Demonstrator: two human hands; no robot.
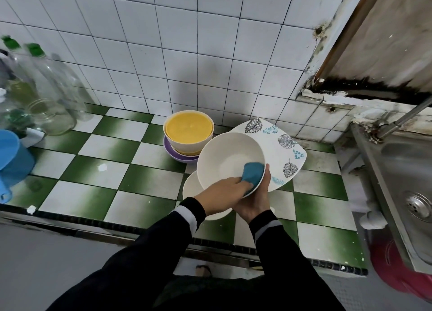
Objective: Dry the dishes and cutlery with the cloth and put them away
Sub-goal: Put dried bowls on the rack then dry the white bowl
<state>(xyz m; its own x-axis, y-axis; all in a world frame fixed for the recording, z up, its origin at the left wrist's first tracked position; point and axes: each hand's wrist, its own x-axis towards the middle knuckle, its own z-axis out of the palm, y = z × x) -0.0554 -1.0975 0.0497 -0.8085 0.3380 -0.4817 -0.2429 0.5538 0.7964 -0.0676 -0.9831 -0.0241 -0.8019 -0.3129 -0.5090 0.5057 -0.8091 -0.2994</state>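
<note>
At the back left corner of the surface (112, 170) I see glass bottles (46, 95). Right of centre, my left hand (219, 191) pinches the blue cloth (253, 174) against the inside of the white bowl (224, 161). My right hand (254, 203) grips that tilted bowl's rim above the surface, in front of the leaf-patterned plate (280, 142).

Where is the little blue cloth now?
Head view, right of centre: the small blue cloth sits inside the white round bowl, gripped by the left hand, in front of the leaf-patterned square plate.
</note>
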